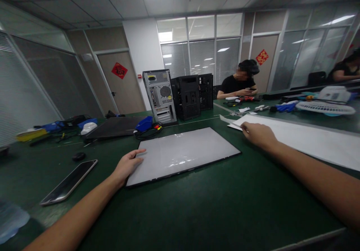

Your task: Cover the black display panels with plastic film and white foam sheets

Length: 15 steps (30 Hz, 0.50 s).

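A flat rectangular display panel [182, 150] with a whitish face and thin black frame lies on the green table in front of me. My left hand [129, 165] rests at its left edge, fingers stretched out onto the white face. Further right, my right hand [257, 134] is closed, its fingers pinching a thin whitish strip [230, 121] that sticks out to the left. Whether that strip belongs to a larger sheet, I cannot tell. Under and beyond this hand lie large white sheets [315, 140], partly covered by my forearm.
Computer cases, one grey [161, 93] and some black [189, 97], stand behind the panel. A smartphone [70, 181] and black mouse [79, 156] lie left. A dark flat panel [115, 127] lies back left. Across the table sits a person [239, 80]; a white fan [326, 107] lies right.
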Tool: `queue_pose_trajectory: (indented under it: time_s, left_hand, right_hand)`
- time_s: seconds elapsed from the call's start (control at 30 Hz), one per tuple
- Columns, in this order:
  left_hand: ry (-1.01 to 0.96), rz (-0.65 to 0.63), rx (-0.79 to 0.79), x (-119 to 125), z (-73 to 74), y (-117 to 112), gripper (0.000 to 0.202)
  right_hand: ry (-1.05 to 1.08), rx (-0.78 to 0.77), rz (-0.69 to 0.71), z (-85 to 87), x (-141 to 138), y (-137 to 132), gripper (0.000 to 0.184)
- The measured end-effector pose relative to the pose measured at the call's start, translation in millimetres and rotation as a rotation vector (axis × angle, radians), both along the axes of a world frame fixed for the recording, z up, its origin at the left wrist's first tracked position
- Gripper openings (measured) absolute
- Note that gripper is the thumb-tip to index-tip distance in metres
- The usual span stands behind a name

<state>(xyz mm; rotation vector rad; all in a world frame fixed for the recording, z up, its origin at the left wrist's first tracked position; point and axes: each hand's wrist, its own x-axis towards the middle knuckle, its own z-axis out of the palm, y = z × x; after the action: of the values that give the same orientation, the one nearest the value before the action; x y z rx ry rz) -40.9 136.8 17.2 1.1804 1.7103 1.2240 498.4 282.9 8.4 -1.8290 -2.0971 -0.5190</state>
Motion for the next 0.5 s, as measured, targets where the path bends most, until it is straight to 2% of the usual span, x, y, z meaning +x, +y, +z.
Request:
queue_pose_trajectory:
  time_s: [0.1, 0.2, 0.3, 0.4, 0.5]
  left_hand:
    - [0.003, 0.012, -0.039, 0.3, 0.7, -0.2, 0.05]
    - [0.008, 0.022, -0.052, 0.1, 1.1, -0.2, 0.049]
    - [0.023, 0.027, -0.034, -2.3, -0.9, 1.4, 0.047]
    - [0.01, 0.021, -0.035, -5.2, -4.1, 3.8, 0.047]
    - [-0.001, 0.009, -0.036, -6.1, -5.7, 5.3, 0.049]
  right_hand:
    - [-0.008, 0.049, 0.297, 7.2, -26.3, -20.2, 0.036]
    - [-0.054, 0.0, 0.622, 10.6, -51.1, -37.5, 0.035]
    - [-0.082, -0.094, 0.844, 10.7, -69.9, -49.8, 0.036]
    - [-0.07, -0.193, 0.93, 9.3, -78.6, -53.9, 0.039]
    - [-0.016, -0.193, 0.852, 5.8, -74.4, -46.3, 0.044]
